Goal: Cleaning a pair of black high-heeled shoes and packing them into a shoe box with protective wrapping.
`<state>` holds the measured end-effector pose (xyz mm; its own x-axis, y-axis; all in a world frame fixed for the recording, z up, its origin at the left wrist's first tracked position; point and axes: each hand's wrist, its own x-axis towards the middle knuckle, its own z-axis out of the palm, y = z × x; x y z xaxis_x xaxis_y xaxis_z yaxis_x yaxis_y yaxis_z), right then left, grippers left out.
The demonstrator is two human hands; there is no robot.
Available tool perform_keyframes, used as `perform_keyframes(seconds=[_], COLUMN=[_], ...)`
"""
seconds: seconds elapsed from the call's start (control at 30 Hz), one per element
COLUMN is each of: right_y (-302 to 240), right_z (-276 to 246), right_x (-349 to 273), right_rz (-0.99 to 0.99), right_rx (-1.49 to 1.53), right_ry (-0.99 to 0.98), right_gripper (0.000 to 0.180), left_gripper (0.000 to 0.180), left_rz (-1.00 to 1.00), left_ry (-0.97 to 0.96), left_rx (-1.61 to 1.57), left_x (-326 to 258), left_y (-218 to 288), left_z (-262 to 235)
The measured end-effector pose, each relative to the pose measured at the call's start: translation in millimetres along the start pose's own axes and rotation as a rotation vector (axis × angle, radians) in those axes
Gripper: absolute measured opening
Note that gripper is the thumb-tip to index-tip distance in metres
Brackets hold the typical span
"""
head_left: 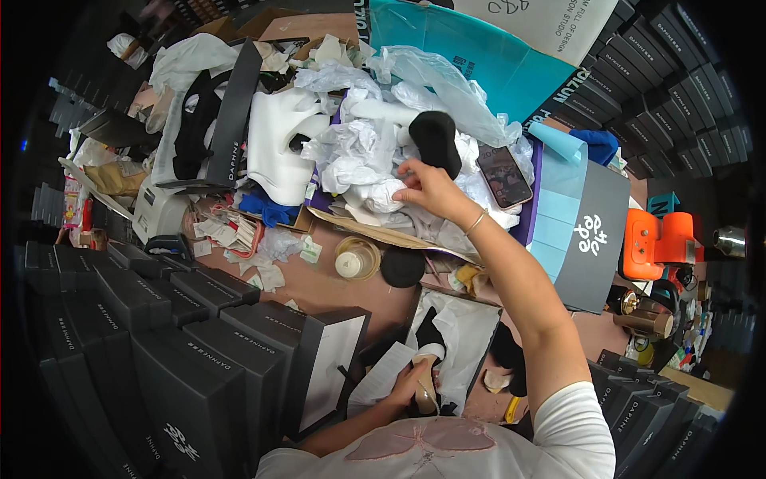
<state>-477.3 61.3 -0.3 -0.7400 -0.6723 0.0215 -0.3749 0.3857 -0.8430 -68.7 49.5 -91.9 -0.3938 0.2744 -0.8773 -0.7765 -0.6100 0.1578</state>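
My right hand (427, 188) is stretched out over the heap of white tissue paper (355, 160) on the table, fingers curled down and pinching a wad of it at the near edge of the pile. Just beyond my knuckles lies a black shoe stuffer (436, 140), touching the paper, and a phone (504, 176) rests face up to the right, close to my wrist. My left hand (415, 382) is low, near my body, closed around a beige high-heeled shoe (425, 391) that sits in the open shoe box (467, 335) lined with white paper; the shoe's black toe points away from me.

Room is tight. A wall of stacked dark boxes (159, 335) hems my left side, its edge running right up to a box lid (331, 359) standing beside my left forearm. More dark boxes (638, 399) crowd my right elbow. Between the paper heap and the open box there is a strip of bare brown tabletop (319, 287), holding only a small clear cup (356, 258), a black round pad (402, 267) and paper scraps. A tall grey-and-blue box (586, 231) stands just right of my forearm.
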Motion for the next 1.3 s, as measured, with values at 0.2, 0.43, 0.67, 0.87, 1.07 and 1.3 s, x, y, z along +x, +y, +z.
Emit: perform_keyframes(seconds=[0.2, 0.43, 0.67, 0.87, 1.07, 1.3], right_y=[-13, -3, -5, 19, 1, -42], right_z=[-21, -17, -11, 8, -10, -18], right_x=[-18, -58, -58, -56, -56, -61], right_rz=[0.062, 0.097, -0.031, -0.131, 0.077, -0.127], right_rx=[-0.315, -0.86, -0.958, -1.004, -0.978, -0.861], right_ry=[-0.698, -0.296, -0.273, -0.236, -0.196, -0.264], right_gripper=[0.018, 0.013, 0.015, 0.019, 0.017, 0.016], left_gripper=[0.04, 0.04, 0.04, 0.041, 0.04, 0.04], left_rz=[0.027, 0.031, 0.02, 0.017, 0.017, 0.027], left_ry=[-0.028, 0.003, -0.003, 0.023, 0.019, 0.056], left_rx=[-0.036, 0.012, -0.001, 0.003, 0.013, 0.005], left_x=[-3, -10, -11, -13, -8, -14], left_y=[2, 7, 11, 13, 7, 12], left_z=[4, 8, 11, 14, 10, 16])
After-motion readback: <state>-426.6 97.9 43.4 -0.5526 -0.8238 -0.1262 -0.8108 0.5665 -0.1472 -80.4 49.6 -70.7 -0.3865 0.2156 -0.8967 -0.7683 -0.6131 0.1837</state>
